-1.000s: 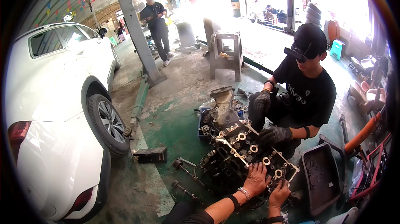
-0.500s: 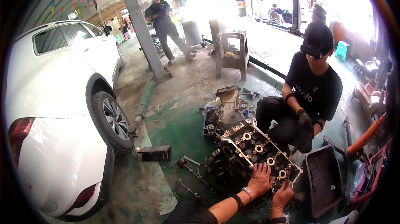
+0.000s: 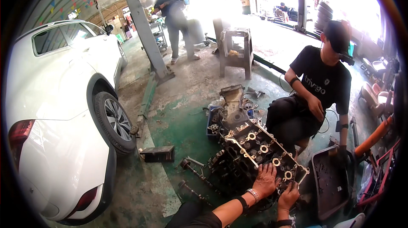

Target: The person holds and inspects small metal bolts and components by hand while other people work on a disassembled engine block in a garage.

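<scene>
In front of me lies a partly dismantled engine, its cylinder head (image 3: 274, 143) facing up with a pale metal rim and a row of round bearing seats. My left hand (image 3: 265, 180) rests on the near rim of the cylinder head, fingers stretched out over the edge. Close beside it, at the near right corner, my right hand (image 3: 289, 196) has its fingers drawn together against the engine. Whatever lies between those fingertips is too small to make out. The dark engine side (image 3: 225, 168) drops away to the left of my hands.
A co-worker (image 3: 323, 79) crouches across the engine, one arm reaching into a black tray (image 3: 316, 185). Shafts (image 3: 197, 177) and a black box (image 3: 157, 154) lie on the floor at left. Beyond are a white car (image 3: 59, 113), a lift post (image 3: 146, 28) and a stool (image 3: 236, 54).
The co-worker has parted their hands, leaned to the right and lowered one arm to the black tray. A standing person behind has shifted right. My hands have barely moved.
</scene>
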Demonstrator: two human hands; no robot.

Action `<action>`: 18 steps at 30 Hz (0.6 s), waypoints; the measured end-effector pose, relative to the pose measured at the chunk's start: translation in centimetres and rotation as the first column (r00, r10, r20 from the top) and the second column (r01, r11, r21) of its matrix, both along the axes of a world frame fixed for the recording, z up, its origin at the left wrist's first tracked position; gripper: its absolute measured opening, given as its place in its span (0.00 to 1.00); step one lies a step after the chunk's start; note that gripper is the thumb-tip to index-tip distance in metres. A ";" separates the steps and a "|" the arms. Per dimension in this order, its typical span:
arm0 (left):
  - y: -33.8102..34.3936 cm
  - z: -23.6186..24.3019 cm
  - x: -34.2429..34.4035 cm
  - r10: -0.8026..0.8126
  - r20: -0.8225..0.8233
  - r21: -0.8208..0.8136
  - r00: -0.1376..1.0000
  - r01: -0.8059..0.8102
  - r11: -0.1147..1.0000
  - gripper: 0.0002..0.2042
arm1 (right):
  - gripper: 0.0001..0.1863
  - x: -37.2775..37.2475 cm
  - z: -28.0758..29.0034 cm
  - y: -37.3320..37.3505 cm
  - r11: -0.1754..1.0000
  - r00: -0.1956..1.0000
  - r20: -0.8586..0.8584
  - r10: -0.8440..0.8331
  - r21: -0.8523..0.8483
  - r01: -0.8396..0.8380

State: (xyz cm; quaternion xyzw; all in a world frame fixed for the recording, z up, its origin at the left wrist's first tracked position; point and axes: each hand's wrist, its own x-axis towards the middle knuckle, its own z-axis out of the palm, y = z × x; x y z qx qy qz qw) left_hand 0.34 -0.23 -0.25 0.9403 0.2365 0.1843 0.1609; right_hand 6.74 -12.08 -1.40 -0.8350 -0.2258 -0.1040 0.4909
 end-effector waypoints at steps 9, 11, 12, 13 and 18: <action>0.0 -0.2 0.2 0.003 -0.032 0.002 0.999 -0.003 1.000 0.31 | 0.09 0.1 -0.3 -0.1 1.000 1.000 0.016 0.002 -0.006 -0.002; 0.0 -0.3 0.2 0.007 -0.028 0.002 1.000 -0.007 1.000 0.31 | 0.09 0.1 -0.2 -0.1 1.000 1.000 0.026 0.003 -0.015 -0.003; 0.0 -0.3 0.2 0.006 -0.028 0.001 1.000 -0.006 1.000 0.31 | 0.09 0.1 0.0 -0.1 1.000 1.000 0.026 0.001 -0.025 0.000; 0.0 -0.3 0.2 0.005 -0.027 0.000 1.000 -0.005 1.000 0.31 | 0.10 0.0 0.1 -0.1 1.000 1.000 0.021 -0.002 -0.021 0.002; 0.1 0.0 0.1 0.007 0.016 0.010 1.000 -0.007 1.000 0.31 | 0.10 -0.4 1.0 0.2 0.999 1.000 -0.023 -0.012 -0.040 0.011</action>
